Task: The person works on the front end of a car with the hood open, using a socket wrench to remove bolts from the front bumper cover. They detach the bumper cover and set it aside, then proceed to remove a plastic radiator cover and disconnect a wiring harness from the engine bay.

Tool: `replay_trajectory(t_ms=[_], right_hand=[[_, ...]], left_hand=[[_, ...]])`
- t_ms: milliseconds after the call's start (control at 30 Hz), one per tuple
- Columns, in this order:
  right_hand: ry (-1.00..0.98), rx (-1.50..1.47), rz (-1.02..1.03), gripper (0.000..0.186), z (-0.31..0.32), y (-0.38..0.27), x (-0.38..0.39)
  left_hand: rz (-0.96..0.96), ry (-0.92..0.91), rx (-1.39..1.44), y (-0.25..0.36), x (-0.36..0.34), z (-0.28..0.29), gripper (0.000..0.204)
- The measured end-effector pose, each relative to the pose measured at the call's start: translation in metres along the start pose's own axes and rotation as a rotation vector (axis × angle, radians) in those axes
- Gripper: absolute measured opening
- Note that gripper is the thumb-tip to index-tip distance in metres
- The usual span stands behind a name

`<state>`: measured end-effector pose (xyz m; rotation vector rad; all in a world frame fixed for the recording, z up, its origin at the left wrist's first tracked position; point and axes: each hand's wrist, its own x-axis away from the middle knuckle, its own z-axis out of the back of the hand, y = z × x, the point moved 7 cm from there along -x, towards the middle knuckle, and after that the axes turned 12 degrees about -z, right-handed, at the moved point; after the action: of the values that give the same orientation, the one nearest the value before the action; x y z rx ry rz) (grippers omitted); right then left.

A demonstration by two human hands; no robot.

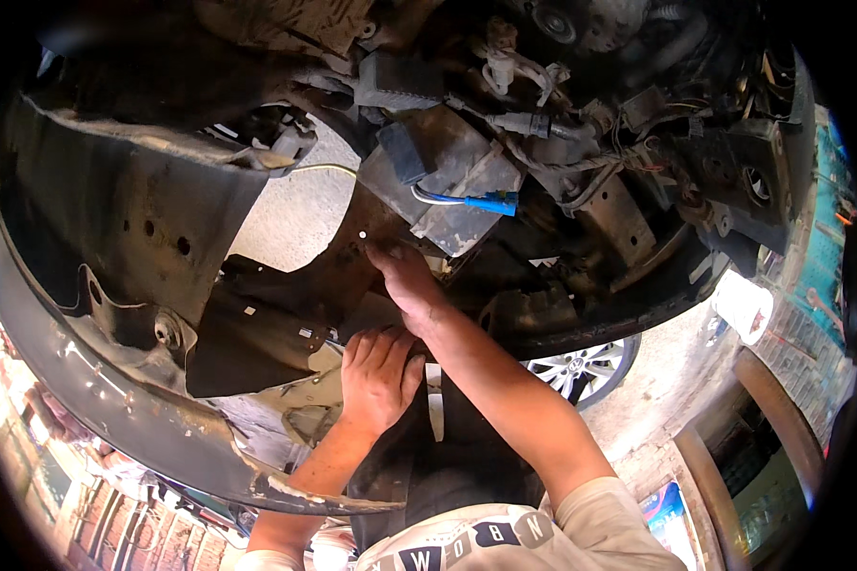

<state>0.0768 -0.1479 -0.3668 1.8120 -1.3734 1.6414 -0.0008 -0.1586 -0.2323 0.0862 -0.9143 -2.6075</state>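
Note:
A dark plastic panel [248, 324] with small holes hangs under a car's front end. My left hand [376, 381] is closed at the panel's near edge, its fingers curled over. A thin shiny metal piece [333, 344] sticks out beside its fingers; what the fist holds is mostly hidden. My right hand [411, 285] reaches farther up and grips the panel, a digit pressed to its face while the other fingers are hidden. Above that hand is a grey box-like part [448, 171], with a blue connector [490, 203] on blue and white wires hanging across it.
A curved bumper cover [152, 433] with a chipped edge sweeps along the left and near side. Wiring and hoses [581, 157] hang overhead at right. Beyond are a wheel [581, 369], a white bucket [743, 306] and a brick wall [786, 328].

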Motion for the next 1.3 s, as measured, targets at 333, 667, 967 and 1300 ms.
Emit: replay_trajectory(t_ms=[333,667,967,1300], right_hand=[[-0.023,0.383,-0.171,0.036,0.006,0.000,0.014],[0.195,0.676,0.508,0.026,0.080,-0.107,0.133],[0.715,1.380,1.313,0.056,0.088,-0.242,0.112],[0.639,1.491,1.242,0.077,0.089,-0.246,0.084]], left_hand=[[0.041,-0.044,-0.015,-0.002,-0.001,-0.002,0.028],[0.202,0.272,0.175,-0.002,-0.065,0.027,0.042],[0.556,0.861,0.700,-0.074,-0.127,0.010,0.031],[0.988,1.061,1.221,-0.073,-0.119,-0.026,0.050]])
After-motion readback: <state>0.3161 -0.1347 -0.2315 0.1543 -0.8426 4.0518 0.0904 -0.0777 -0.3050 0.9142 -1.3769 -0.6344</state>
